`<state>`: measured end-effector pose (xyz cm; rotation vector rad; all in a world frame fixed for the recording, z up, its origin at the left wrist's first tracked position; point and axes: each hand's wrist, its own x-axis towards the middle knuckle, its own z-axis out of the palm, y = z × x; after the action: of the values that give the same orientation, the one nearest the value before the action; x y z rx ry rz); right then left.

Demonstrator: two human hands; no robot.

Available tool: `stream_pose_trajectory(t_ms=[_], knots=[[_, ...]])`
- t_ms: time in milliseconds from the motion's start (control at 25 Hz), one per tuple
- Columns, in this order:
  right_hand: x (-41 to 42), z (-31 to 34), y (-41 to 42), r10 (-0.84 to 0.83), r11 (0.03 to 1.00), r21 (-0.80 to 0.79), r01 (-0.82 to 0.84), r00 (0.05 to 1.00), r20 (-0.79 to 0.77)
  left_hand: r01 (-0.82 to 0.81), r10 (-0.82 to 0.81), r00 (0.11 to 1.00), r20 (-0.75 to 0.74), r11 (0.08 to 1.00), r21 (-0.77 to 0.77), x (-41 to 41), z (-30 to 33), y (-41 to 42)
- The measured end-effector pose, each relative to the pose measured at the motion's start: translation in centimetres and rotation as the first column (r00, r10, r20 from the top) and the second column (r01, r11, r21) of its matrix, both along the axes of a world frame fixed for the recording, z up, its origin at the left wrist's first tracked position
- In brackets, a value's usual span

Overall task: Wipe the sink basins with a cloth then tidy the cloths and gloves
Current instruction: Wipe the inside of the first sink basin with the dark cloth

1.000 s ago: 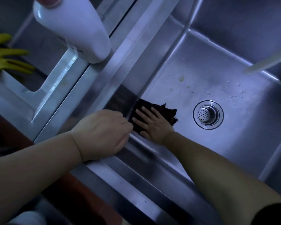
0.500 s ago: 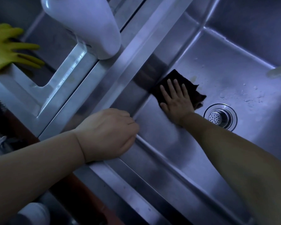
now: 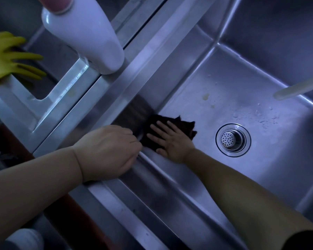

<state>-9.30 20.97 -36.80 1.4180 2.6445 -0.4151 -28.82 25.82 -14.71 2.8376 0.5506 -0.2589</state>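
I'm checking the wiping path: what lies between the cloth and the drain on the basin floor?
Nothing visible. The right hand presses the cloth flat by the basin's left wall; bare steel runs from it to the drain. Only specks and stains lie farther back.

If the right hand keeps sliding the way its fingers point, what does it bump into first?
Probably the basin's side wall: the right hand, flat on the dark cloth, points up-left at it.
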Motion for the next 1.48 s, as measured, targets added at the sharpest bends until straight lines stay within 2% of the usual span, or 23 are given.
stream_pose_trajectory(t_ms=[160,280,480,640,880,1000,1120,1280,1400,1480], knots=[[5.6,0.3,0.6,-0.254,0.964,0.077,0.253,0.967,0.000,0.001,-0.001,1.000,-0.021,1.000,-0.014,0.1,0.1,-0.1],[9.3,0.5,0.8,-0.450,0.890,0.088,0.447,0.893,0.017,-0.002,0.002,1.000,-0.016,1.000,-0.014,0.1,0.0,-0.1],[6.8,0.8,-2.2,-0.679,0.734,0.046,0.677,0.733,0.052,-0.001,0.001,1.000,-0.011,1.000,0.016,0.0,0.1,-0.2],[2.4,2.3,-7.5,-0.628,0.778,-0.009,0.629,0.777,0.053,0.000,0.000,1.000,-0.014,1.000,0.007,0.0,0.5,-0.2],[0.1,4.7,-13.0,-0.397,0.909,-0.064,0.412,0.902,0.168,0.083,-0.086,0.995,-0.057,0.995,-0.046,0.1,1.4,-0.2],[0.8,5.5,-12.5,-0.364,0.921,-0.083,0.382,0.915,0.175,0.205,-0.201,0.978,-0.048,0.975,0.087,2.4,2.0,1.4],[0.5,4.9,-10.6,-0.371,0.913,-0.113,0.391,0.913,0.168,0.155,-0.168,0.985,0.026,0.949,0.273,7.2,2.2,5.5],[0.2,3.3,-5.2,-0.450,0.882,-0.093,0.463,0.883,0.129,0.031,-0.069,0.995,0.078,0.909,0.416,12.8,1.2,10.8],[1.7,2.1,-0.6,-0.564,0.821,-0.046,0.570,0.820,0.093,-0.061,0.032,0.996,0.079,0.916,0.397,14.9,0.0,13.0],[3.5,1.3,2.4,-0.612,0.789,-0.032,0.614,0.789,0.052,-0.073,0.045,0.995,0.084,0.923,0.378,15.6,-0.7,13.6]])
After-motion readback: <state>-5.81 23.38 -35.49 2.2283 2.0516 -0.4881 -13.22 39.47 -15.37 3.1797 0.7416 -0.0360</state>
